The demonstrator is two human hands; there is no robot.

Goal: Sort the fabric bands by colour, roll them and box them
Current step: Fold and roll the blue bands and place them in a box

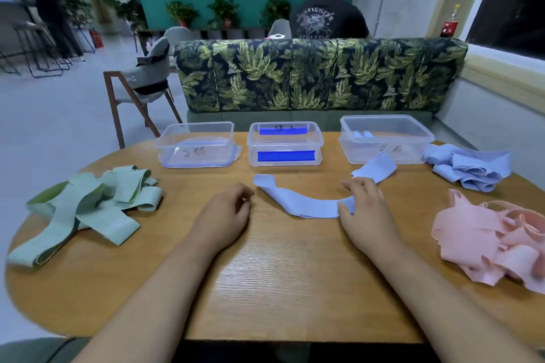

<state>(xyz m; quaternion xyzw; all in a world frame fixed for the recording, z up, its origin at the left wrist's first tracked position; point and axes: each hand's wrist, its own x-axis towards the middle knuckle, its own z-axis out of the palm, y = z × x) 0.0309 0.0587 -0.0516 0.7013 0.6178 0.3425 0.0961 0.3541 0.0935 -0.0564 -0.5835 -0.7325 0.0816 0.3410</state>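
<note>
**Rolling step: one blue band laid out, roll not yet started**

Sorting looks done: three colour piles sit apart on the oval wooden table (280, 274). The heap of pale-green fabric bands (88, 203) is at the left, the heap of light-blue fabric bands (469, 168) at the far right, and the heap of pink fabric bands (489, 242) at the near right.

A single light-blue fabric band (300, 203) lies stretched flat between the hands, curving up toward the right-hand clear plastic box (424, 132). That box already holds a couple of small blue rolls (362, 135).

The right hand (365, 209) grasps the band near its middle, fingers curled over it and thumb at its edge. The left hand (227, 209) is just beside the band's curled left end, fingers loosely bent, holding nothing.

The left clear plastic box (206, 127) and the middle clear box with blue clips (284, 127) look unfilled.

Next, probably: take one end, roll it tightly along the length and keep the edges aligned. Then drop the roll in the right box. Most blue bands are still unrolled, and green and pink are untouched.
</note>
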